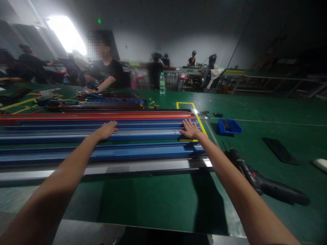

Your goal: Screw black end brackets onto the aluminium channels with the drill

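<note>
Long blue metal profiles [143, 151] lie side by side across the green table, with red profiles [143, 116] behind them and a silver one [153, 166] closest to me. My left hand [107, 130] rests or hovers over the rear group of blue profiles, fingers stretched out and nothing in its grasp. Over the right end of that same group is my right hand [189, 130], spread flat with the palm down. Whether either palm presses on the metal, I cannot tell.
Right of the profiles are a blue bin [230, 127] with dark small parts, a black electric screwdriver [255, 178] and a dark flat phone-like object [280, 150]. A bottle [162, 83] stands at the back. Across the table, a person [107, 71] works beside wired strips [112, 103].
</note>
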The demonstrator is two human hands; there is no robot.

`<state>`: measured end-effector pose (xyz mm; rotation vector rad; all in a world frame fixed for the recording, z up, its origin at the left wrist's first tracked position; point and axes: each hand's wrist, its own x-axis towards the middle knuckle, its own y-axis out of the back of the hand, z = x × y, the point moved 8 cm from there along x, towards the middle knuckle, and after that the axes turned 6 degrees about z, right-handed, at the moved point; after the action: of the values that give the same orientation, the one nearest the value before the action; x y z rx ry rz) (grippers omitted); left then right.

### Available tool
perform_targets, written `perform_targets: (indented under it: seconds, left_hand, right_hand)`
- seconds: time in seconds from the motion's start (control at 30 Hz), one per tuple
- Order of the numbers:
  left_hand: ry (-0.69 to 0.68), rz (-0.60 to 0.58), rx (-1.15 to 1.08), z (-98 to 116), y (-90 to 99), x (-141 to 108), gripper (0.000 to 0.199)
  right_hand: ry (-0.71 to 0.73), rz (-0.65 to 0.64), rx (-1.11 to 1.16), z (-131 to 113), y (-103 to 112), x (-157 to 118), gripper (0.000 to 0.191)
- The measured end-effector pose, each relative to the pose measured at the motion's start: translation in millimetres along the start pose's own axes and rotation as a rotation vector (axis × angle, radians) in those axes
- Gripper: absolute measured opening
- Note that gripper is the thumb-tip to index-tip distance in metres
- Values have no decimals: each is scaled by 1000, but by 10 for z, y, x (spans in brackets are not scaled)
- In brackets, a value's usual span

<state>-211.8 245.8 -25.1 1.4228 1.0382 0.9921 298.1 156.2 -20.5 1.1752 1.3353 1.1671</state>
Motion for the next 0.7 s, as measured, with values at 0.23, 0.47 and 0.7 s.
perform_targets:
  seconds: [0.23,0.47,0.7]
  left_hand:
    - [-5,6,-10,-5,7,36,63]
    - [-10,13,-4,-16,8,74,61]
    - [-61,24,-5,5,28,118,52]
  right_hand:
    - [-1,3,1,43,-35,89,97]
    - [-6,-3,-11,45,-44,143,95]
    - [-8,-6,-10,31,-13,146,95]
